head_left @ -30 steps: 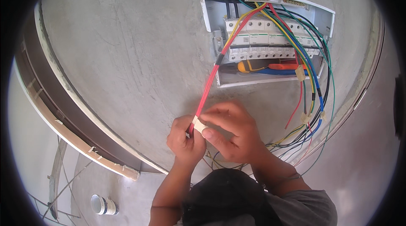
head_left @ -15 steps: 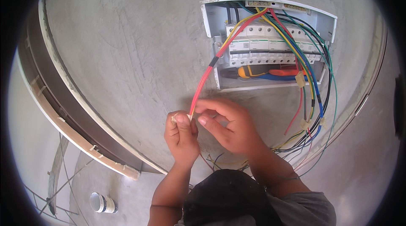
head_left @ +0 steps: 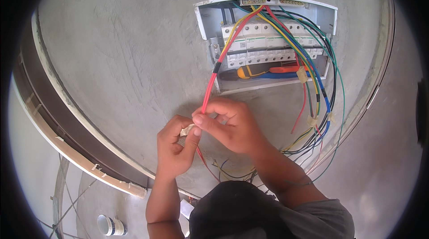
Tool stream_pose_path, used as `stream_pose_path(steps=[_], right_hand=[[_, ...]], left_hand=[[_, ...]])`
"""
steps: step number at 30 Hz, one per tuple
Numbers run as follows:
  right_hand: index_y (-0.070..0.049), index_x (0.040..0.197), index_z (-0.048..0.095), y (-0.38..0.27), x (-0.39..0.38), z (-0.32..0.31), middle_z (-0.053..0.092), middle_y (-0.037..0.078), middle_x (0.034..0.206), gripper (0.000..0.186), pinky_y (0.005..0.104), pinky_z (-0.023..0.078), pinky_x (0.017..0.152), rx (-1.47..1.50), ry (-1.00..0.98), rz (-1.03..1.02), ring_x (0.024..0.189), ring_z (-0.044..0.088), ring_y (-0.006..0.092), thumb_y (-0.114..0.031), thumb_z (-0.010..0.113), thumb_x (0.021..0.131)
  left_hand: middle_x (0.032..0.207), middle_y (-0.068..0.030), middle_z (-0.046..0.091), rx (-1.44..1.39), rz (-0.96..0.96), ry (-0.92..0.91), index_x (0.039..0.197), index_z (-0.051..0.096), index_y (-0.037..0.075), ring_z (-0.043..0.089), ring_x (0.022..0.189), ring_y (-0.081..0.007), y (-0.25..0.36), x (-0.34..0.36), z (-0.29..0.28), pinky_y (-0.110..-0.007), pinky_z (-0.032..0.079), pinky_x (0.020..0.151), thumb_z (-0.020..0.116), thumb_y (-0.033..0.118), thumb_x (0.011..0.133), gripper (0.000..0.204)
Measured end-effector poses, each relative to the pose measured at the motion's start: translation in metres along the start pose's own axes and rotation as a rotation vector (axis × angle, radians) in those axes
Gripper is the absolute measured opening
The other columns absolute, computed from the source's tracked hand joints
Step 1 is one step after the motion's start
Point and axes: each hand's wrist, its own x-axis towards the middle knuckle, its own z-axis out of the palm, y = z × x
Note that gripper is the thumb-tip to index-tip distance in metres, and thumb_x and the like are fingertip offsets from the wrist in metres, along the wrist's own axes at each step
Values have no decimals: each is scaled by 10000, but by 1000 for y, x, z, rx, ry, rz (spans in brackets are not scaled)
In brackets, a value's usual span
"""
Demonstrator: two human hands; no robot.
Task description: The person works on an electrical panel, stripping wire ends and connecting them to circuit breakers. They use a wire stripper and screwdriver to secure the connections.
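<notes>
A bundle of red wires (head_left: 209, 89) with a yellow wire and a black tape band runs down from the breaker box (head_left: 204, 13). My right hand (head_left: 225, 125) pinches this bundle below the band, thumb across it. Just below and left of it, my left hand (head_left: 176, 147) is closed on a crumpled piece of cream masking tape (head_left: 186, 130) at the bundle. My fingers hide part of the wires there, and loose red ends hang beneath.
Inside the box are white breakers (head_left: 275, 41) and tools with yellow, orange and blue handles (head_left: 249, 71). Colored cables (head_left: 319, 96) with tape tags hang on the right. A brown-edged frame (head_left: 58, 114) runs along the left; a white bucket (head_left: 107, 225) stands lower left.
My right hand has moved up and left, onto the wires beside my left hand, which has also shifted left. The whole box appears shifted left in the view.
</notes>
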Motion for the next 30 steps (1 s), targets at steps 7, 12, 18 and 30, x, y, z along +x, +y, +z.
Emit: stream_pose_path(steps=[7,12,18,30], right_hand=[[36,1100,821,-3,8,-4,810,72,966,258,262,590,701,-173,-11,49,863,751,91,-221,813,1082],[52,1061,816,5,7,6,801,77,927,314,286,621,741,43,76,132,850,751,109,-253,773,1122],[44,1024,807,6,2,5,790,67,906,339,296,621,754,52,99,109,845,745,111,-273,758,1133],[4,1054,791,3,-9,-1,782,40,954,348,278,544,754,166,9,74,843,684,92,-308,690,1171]], left_hand=[[829,-118,695,871,262,-295,999,716,43,711,720,-363,46,34,-32,-460,555,619,823,157,987,156],[749,-121,629,813,346,-311,897,652,39,641,621,-353,29,25,-31,-462,491,556,748,145,1071,226],[734,-110,614,574,356,-23,869,617,63,607,572,-353,-7,-6,-8,-451,465,501,710,180,1113,287],[712,25,547,-763,-219,-245,904,626,68,448,563,-97,-37,-14,0,-293,352,544,529,390,1231,469]])
